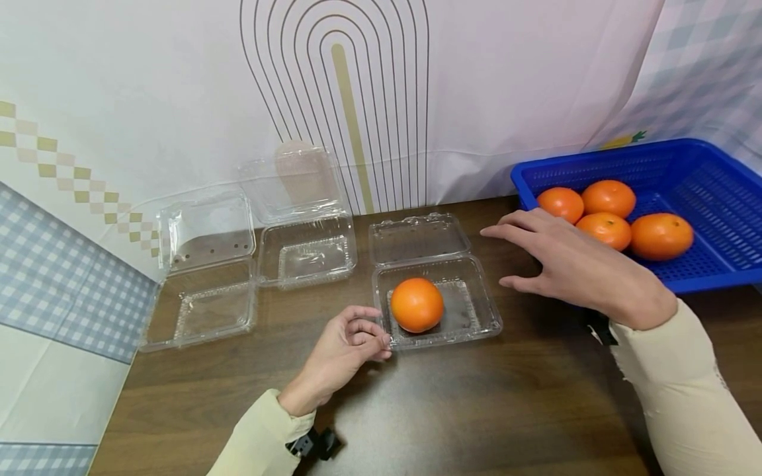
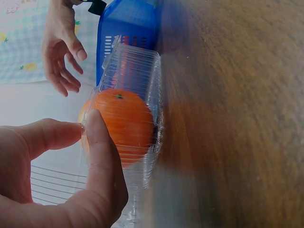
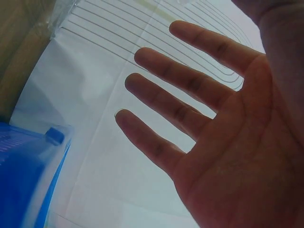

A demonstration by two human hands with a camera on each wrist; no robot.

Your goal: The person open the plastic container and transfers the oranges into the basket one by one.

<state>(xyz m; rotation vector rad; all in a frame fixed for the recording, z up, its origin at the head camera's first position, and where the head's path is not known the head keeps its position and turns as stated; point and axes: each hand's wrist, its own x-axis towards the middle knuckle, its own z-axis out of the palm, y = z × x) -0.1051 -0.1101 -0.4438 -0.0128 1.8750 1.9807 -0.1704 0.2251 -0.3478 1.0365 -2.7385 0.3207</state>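
Observation:
A clear plastic clamshell box [image 1: 467, 307] lies with its lid folded back on the table, and one orange [image 1: 417, 305] sits in the left part of its base. My left hand [image 1: 348, 340] pinches the front left rim of this box between thumb and forefinger; the left wrist view shows the grip close up beside the orange [image 2: 124, 128]. My right hand [image 1: 571, 264] is in the air between the box and a blue basket [image 1: 723, 218], fingers spread and holding nothing. Several oranges [image 1: 662, 237] lie in the basket's left half, one partly behind the right hand.
Two more clear clamshell boxes stand at the left with lids up, a middle one [image 1: 309, 254] and a far left one [image 1: 208, 304]. A patterned cloth [image 1: 488, 86] hangs behind the brown wooden table [image 1: 464, 410].

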